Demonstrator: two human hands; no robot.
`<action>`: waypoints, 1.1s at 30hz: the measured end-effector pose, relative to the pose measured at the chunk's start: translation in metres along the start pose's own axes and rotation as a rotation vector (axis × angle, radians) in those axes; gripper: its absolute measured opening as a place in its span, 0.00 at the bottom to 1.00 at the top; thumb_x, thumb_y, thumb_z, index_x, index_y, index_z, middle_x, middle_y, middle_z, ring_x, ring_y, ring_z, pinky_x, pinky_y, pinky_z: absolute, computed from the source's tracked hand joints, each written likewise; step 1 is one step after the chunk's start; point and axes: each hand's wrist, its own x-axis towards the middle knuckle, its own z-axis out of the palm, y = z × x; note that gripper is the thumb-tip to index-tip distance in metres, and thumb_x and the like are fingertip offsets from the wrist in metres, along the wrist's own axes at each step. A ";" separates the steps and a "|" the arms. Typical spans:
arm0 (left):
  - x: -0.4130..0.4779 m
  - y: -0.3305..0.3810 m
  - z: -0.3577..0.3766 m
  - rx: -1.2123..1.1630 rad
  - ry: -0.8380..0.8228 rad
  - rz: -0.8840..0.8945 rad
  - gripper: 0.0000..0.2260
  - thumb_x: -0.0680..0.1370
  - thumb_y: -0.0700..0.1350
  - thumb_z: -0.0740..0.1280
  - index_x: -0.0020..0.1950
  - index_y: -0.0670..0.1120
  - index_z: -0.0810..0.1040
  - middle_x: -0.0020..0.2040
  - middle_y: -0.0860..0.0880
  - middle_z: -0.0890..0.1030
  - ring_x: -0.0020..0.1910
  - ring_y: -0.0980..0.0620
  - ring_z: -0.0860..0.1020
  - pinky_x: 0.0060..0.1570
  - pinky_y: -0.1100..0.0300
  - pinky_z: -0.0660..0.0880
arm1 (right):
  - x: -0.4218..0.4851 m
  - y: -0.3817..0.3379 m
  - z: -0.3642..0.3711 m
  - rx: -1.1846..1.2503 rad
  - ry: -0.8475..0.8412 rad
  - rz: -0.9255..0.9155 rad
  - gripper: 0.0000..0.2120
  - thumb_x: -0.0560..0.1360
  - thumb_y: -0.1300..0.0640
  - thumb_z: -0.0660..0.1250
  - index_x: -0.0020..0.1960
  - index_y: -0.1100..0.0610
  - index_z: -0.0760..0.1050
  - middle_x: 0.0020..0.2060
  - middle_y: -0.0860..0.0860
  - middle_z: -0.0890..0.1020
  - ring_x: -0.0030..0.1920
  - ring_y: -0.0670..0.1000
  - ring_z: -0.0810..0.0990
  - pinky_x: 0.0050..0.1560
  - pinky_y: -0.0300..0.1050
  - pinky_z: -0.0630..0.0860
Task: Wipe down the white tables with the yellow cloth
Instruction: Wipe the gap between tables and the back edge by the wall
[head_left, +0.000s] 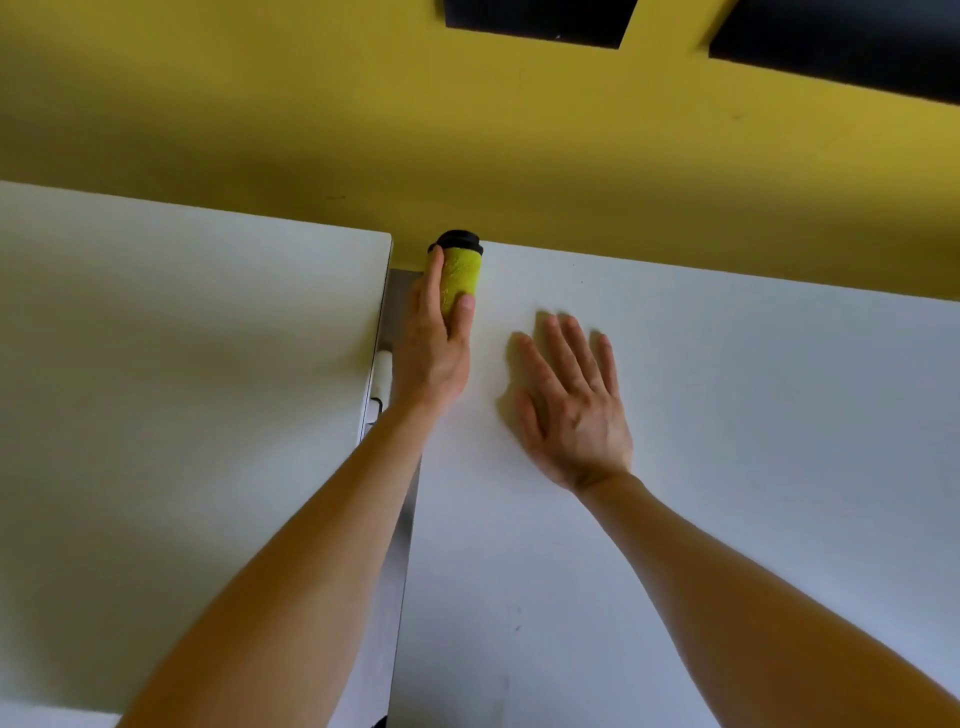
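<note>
up front, left hand grips yellow cylinder

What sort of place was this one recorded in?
Probably an indoor work or study room, though little shows. A left white table and a right white table stand side by side with a narrow gap, before a yellow painted surface with dark rectangular panels. The left hand grips a black-capped yellow cylinder.

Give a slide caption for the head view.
Left hand grips a yellow textured black-topped cylinder at the white table's far corner; right hand spread open.
</note>
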 end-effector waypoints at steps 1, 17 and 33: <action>-0.021 -0.009 -0.004 -0.017 -0.012 0.005 0.28 0.88 0.58 0.58 0.88 0.55 0.58 0.81 0.49 0.71 0.73 0.46 0.74 0.62 0.58 0.70 | -0.001 -0.001 0.000 0.006 0.008 -0.001 0.29 0.86 0.48 0.61 0.86 0.54 0.64 0.87 0.58 0.58 0.88 0.60 0.51 0.84 0.69 0.52; -0.082 -0.026 -0.016 0.068 -0.041 0.025 0.29 0.87 0.61 0.54 0.88 0.58 0.54 0.80 0.49 0.70 0.67 0.44 0.78 0.57 0.46 0.80 | 0.000 -0.002 -0.001 0.028 0.037 -0.005 0.30 0.85 0.49 0.64 0.85 0.56 0.65 0.86 0.59 0.60 0.87 0.61 0.54 0.83 0.71 0.55; -0.139 -0.042 -0.029 0.103 -0.070 0.005 0.29 0.87 0.59 0.56 0.88 0.58 0.54 0.84 0.50 0.67 0.74 0.49 0.71 0.67 0.43 0.78 | 0.001 -0.002 -0.003 0.016 0.015 -0.004 0.31 0.85 0.49 0.65 0.86 0.55 0.63 0.86 0.58 0.59 0.88 0.61 0.52 0.84 0.70 0.52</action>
